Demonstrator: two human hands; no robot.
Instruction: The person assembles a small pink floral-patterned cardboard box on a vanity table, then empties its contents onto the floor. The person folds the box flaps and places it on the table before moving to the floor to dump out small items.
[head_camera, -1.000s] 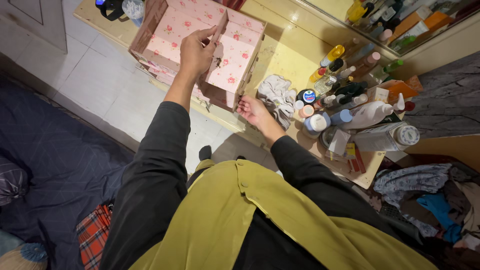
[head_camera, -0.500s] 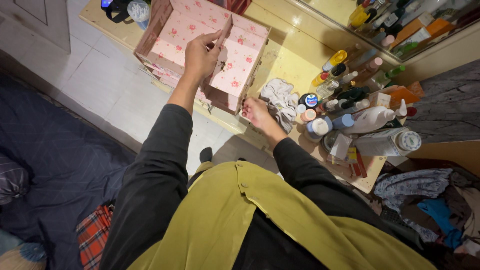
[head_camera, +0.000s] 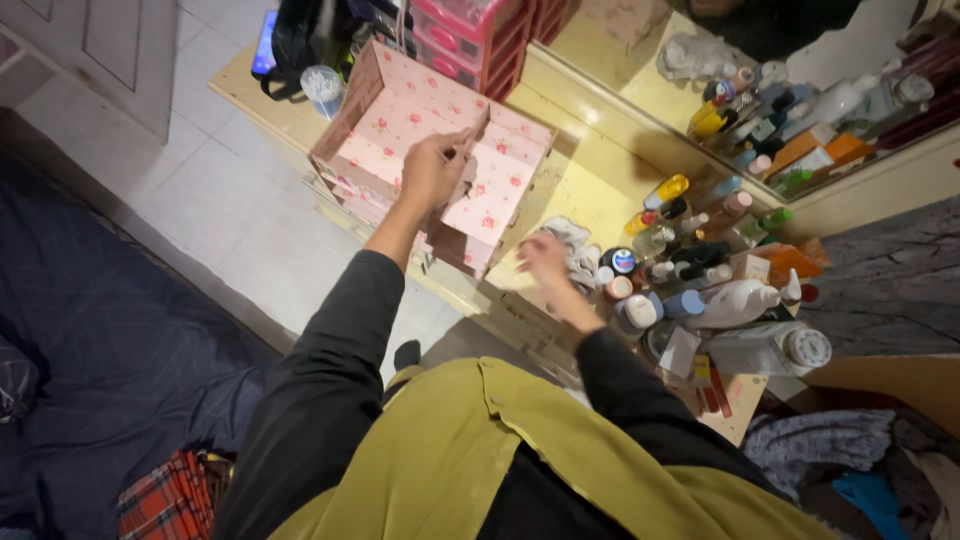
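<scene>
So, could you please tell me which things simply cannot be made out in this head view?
- Right hand: motion-blurred, so whether it grips the white cloth is unclear.
- Left hand: its fingertips pinch something small at the pink floral box; too small to identify.
- Bottles: crowded, overlapping, kinds unclear.
- Dark bag: cut off by the top edge.

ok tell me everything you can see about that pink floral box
The pink floral box looks like card or thin board printed with small roses, with an open top split by a partition and drawer fronts along its near side. It stands on the pale yellow table. The left hand grips the partition's top edge.
</scene>
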